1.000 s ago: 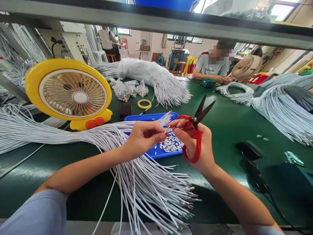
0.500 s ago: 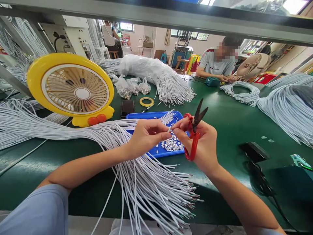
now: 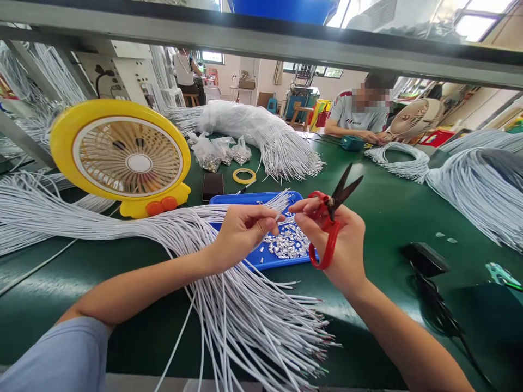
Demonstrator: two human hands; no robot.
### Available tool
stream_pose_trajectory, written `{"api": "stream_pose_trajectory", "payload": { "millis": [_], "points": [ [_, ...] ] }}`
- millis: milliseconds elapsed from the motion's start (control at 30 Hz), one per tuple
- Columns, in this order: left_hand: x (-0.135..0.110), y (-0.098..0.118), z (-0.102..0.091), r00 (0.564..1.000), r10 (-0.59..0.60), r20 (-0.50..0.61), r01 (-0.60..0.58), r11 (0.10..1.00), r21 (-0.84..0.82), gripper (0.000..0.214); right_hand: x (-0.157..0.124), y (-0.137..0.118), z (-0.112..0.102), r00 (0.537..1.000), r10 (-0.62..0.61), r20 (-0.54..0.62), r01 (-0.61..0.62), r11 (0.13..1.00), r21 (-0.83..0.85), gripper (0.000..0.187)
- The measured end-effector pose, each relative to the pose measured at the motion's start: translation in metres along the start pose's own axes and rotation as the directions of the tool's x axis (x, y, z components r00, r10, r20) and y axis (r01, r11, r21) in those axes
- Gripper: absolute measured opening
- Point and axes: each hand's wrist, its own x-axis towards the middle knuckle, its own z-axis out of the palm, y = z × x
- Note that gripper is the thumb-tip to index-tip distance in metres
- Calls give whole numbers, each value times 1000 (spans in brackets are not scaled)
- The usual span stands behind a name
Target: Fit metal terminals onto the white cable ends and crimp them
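My left hand [image 3: 241, 231] is closed in a pinch on the end of one thin white wire, drawn from the big bundle of white wires [image 3: 229, 288] that fans across the green table. My right hand [image 3: 341, 245] is wrapped round the red handles of a pair of scissors [image 3: 330, 218], whose black blades point up and right and stand apart. Its thumb and forefinger also pinch at the wire's tip, which sits between both hands. Right beneath them lies a blue tray [image 3: 253, 198] with a heap of small silver metal terminals [image 3: 288, 245].
A yellow desk fan [image 3: 122, 158] stands at the left. Behind the tray lie a black phone [image 3: 212, 186], a tape ring [image 3: 244, 175] and bags of terminals [image 3: 216, 152]. More wire bundles [image 3: 478, 185] fill the right. A black adapter [image 3: 425, 260] lies near the right. A person sits across the table.
The scissor blades, nearly closed half a second ago, have spread apart again. Both hands stay together over the tray, pinching the wire end.
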Motion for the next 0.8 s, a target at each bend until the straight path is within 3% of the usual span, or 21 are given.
{"api": "stream_pose_trajectory", "payload": {
  "millis": [267,433,633,800],
  "points": [
    [-1,5,4,998,6,57,-7,1000,26,31,-4,1,3,995,57,85,-63,996,63,10],
    [-1,6,6,997,53,54,-56,997,58,34,-4,0,3,994,77,81,-82,995,63,14],
    [-6,-2,5,989,147,31,-151,969,196,22,-5,0,5,998,48,52,-49,999,10,17],
    [-6,-2,4,995,81,52,-88,981,171,27,-3,2,4,998,55,39,-56,998,16,18]
  ]
}}
